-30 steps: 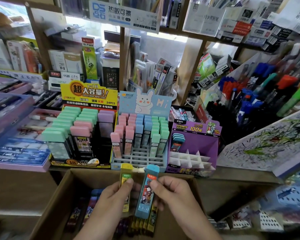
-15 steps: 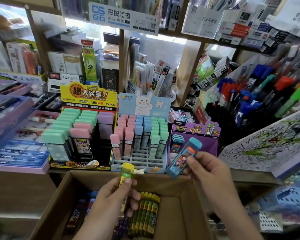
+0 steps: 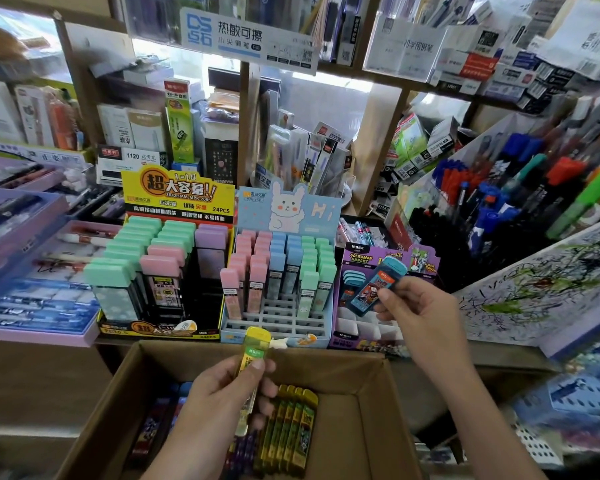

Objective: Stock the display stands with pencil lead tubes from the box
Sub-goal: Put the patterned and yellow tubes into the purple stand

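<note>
Two pencil lead tubes are out of the box, one per hand, all seen from the head cam.

Left grip [image 3: 219, 400] is pinching a yellow tube [image 3: 254, 351] between thumb and fingers. It's pretty much upright, cap on top, held over the far side of the cardboard box [image 3: 371, 410]. Down in the box a row of more yellow tubes [image 3: 291, 427] lies side by side just right of that hand, and some darker tubes [image 3: 153, 427] sit further left, too blurry to read.

Right grip [image 3: 420, 317] is grasping a blue tube [image 3: 374, 289] by its lower end. It's tilted, with the cap pointing up and to the right. It hangs in front of the purple stand [image 3: 357, 258], above the white divider grid [image 3: 368, 327]. Can't tell if it's touching the stand. A few teal-capped tubes [image 3: 352, 282] already stand in that stand's back left corner.

Left of the purple one is the blue bunny stand [image 3: 284, 206], with pink, blue and green tubes in its back rows and open slots at the front. Further left is the yellow stand [image 3: 174, 192] with chunkier green, pink and purple cases. All three line up side by side on the counter [image 3: 482, 355] behind the box. Marker pens [image 3: 499, 188] and a scribble sheet [image 3: 534, 289] are off to the right.
</note>
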`<state>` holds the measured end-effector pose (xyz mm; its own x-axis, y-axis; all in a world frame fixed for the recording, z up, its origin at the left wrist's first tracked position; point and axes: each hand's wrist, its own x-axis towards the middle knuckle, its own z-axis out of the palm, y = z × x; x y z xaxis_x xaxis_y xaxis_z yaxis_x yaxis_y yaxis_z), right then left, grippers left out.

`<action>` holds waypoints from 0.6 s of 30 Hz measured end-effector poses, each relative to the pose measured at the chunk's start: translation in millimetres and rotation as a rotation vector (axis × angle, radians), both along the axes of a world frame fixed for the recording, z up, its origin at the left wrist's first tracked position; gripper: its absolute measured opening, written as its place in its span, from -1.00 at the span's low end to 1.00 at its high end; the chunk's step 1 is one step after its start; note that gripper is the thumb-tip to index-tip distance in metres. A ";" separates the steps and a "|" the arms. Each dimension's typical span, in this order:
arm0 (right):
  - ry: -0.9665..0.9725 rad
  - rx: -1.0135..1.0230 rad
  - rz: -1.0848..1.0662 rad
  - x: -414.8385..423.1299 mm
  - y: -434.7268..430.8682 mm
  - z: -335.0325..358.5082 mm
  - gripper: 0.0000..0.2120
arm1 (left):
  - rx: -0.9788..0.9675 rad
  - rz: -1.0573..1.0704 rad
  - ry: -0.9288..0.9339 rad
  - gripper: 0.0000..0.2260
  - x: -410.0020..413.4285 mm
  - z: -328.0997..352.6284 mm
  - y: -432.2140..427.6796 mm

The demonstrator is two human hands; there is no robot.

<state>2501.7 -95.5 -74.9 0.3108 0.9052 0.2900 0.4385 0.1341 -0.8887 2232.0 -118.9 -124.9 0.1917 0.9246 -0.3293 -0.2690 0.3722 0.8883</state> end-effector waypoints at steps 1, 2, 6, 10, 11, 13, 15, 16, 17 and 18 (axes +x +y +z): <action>0.000 -0.005 0.001 -0.6 2.1 -2.0 -0.88 | 0.001 -0.003 0.002 -0.79 0.0 0.0 0.1; -0.001 -0.008 0.000 -1.8 4.1 -4.0 -0.88 | 0.001 -0.007 0.003 -0.79 0.1 -0.1 0.1; -0.053 -0.036 -0.024 -6.7 10.7 -13.9 -0.85 | -0.004 -0.016 0.001 -0.79 0.4 -0.2 0.7; -0.260 -0.077 -0.073 -9.3 14.2 -25.2 -0.87 | -0.007 -0.008 0.001 -0.80 0.8 -0.2 0.3; -0.294 -0.068 -0.091 -10.5 14.9 -27.2 -0.86 | -0.009 -0.006 -0.001 -0.80 0.7 -0.4 0.3; -0.342 -0.055 -0.133 -14.4 16.7 -29.9 -0.87 | -0.013 -0.008 0.002 -0.79 1.0 -0.7 0.6; -0.395 -0.061 -0.186 -18.1 18.4 -30.9 -0.86 | -0.014 -0.014 0.002 -0.79 1.2 -0.7 0.9; -0.413 -0.066 -0.206 -19.2 18.8 -31.5 -0.85 | -0.012 -0.017 0.000 -0.79 1.3 -0.7 0.8; -0.424 -0.068 -0.218 -19.8 18.8 -32.1 -0.83 | -0.011 -0.021 -0.001 -0.79 1.3 -0.6 0.6; -0.431 -0.069 -0.222 -20.2 18.3 -32.8 -0.82 | -0.010 -0.025 -0.001 -0.79 0.9 -0.6 0.3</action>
<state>2481.5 -77.2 -107.7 0.3632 0.8521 0.3768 0.7800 -0.0570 -0.6231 2232.9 -118.6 -125.5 0.2151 0.9163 -0.3379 -0.2603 0.3873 0.8844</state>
